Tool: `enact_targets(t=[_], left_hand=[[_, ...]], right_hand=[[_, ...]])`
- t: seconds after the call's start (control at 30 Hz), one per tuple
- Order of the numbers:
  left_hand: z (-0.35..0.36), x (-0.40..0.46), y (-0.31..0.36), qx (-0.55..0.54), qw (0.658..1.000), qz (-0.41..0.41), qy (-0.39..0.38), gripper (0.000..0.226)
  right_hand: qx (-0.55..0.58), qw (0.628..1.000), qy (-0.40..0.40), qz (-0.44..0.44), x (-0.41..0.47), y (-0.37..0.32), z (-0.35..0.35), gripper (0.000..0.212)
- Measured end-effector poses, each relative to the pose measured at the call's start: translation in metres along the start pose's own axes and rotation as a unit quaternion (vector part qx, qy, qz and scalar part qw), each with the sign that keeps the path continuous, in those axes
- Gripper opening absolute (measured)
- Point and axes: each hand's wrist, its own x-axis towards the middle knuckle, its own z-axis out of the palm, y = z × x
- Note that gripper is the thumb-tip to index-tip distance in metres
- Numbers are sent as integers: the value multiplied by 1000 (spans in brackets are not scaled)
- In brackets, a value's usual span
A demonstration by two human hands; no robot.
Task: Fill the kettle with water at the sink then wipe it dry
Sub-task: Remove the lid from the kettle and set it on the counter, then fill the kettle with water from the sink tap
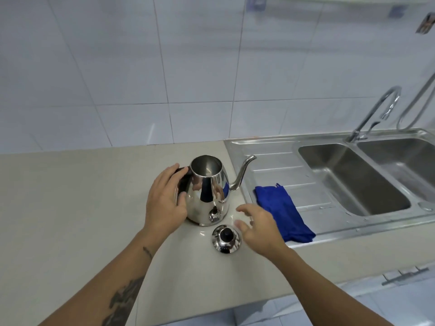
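Note:
A shiny steel kettle [208, 194] stands upright on the beige counter, its top uncovered and its thin spout pointing right toward the sink. My left hand [164, 201] wraps around the kettle's black handle on its left side. The kettle's lid [226, 238], steel with a black knob, lies on the counter just in front of the kettle. My right hand [257, 225] hovers beside the lid with fingers spread, holding nothing. A folded blue cloth [280, 208] lies on the sink's drainboard, partly hidden by my right hand.
A steel double sink [353, 180] sits to the right, with a curved tap [376, 111] at its back edge. The drainboard [270, 161] lies between kettle and basin. White tiled wall behind. Beige counter [70, 196] stretches to the left.

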Motion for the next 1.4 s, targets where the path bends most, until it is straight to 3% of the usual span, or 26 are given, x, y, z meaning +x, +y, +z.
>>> enact_targets(t=[0.07, 0.13, 0.2, 0.27, 0.53, 0.77, 1.1, 1.3, 1.4], left_hand=[[-2, 8, -2, -77, 996, -33, 29, 50], [-4, 16, -3, -122, 990, -53, 36, 48], [-5, 21, -1, -128, 990, -56, 26, 48], [-6, 24, 1, -123, 991, -40, 15, 49], [-6, 26, -3, -33, 998, 45, 22, 45], [-16, 30, 3, 36, 983, 182, 15, 48], [22, 74, 104, -16, 947, 317, 35, 48], [88, 76, 186, -49, 937, 346, 21, 50], [116, 72, 218, -82, 938, 336, 13, 46]], right_hand=[[108, 990, 57, 65, 15, -4, -16, 36], [243, 957, 79, 135, 35, -13, -33, 37], [377, 908, 40, 176, 53, -25, -45, 37], [428, 883, 4, 190, 67, -35, -48, 35], [363, 915, 67, 167, 92, -46, -22, 17], [330, 931, 124, 94, 70, -44, -46, 18], [246, 930, 270, 43, 30, -19, -159, 16], [188, 920, 337, 74, 13, 52, -232, 13], [173, 925, 322, 107, 8, 91, -256, 13]])
